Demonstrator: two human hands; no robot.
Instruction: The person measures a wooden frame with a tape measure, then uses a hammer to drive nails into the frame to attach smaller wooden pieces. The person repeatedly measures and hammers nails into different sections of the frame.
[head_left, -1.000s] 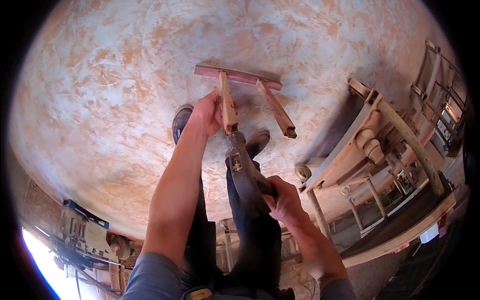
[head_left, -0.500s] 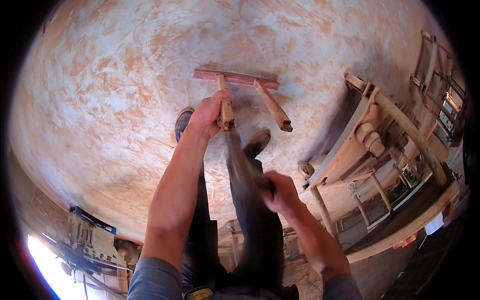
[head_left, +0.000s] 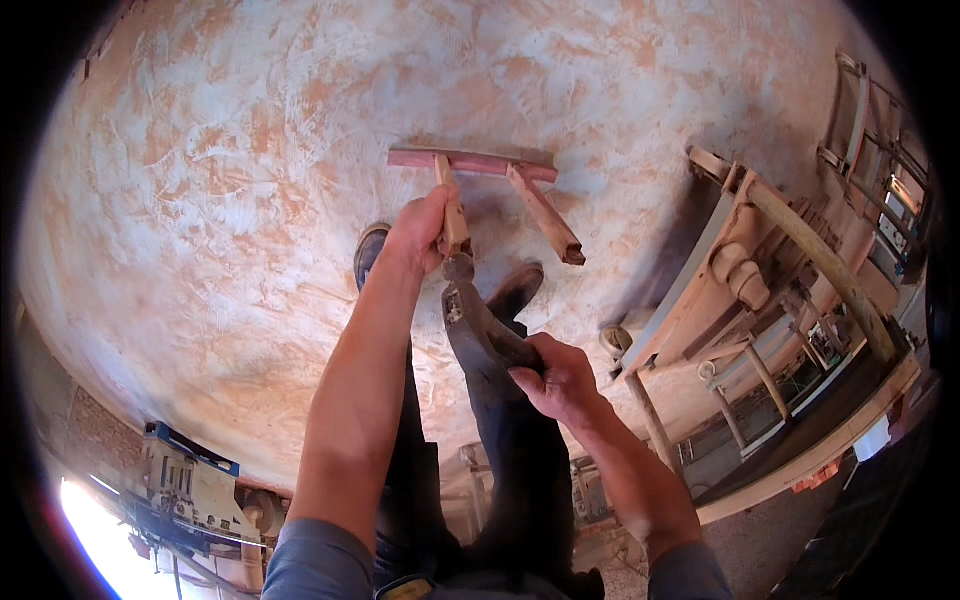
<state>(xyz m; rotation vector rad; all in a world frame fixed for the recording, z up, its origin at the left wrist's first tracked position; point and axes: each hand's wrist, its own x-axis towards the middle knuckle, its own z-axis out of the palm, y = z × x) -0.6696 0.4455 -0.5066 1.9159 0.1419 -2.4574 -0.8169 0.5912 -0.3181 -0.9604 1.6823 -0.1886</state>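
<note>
A pinkish-red wooden bar [head_left: 475, 163] lies across the floor with two short wooden legs projecting from it towards me. My left hand [head_left: 422, 222] is wrapped round the left leg [head_left: 456, 218], close to its near end. The right leg [head_left: 546, 218] sticks out at a slant, untouched. In my right hand [head_left: 560, 378] is the dark handle of a hammer [head_left: 480, 328]. Its round, worn head sits at the near end of the left leg and seems to touch it. The fingers of my right hand are closed round the handle.
My two shoes stand either side of the left leg, the right shoe [head_left: 516, 288] near the hammer. A wooden workbench [head_left: 690, 270] with carved wood pieces stands to the right. At lower left is a blue and grey machine [head_left: 190, 480]. Wooden frames [head_left: 865, 150] lean at far right.
The hammer, blurred before, now shows sharply with its head at the leg's end. My right hand has shifted slightly. The left hand keeps its hold and the wooden piece stays nearly in place.
</note>
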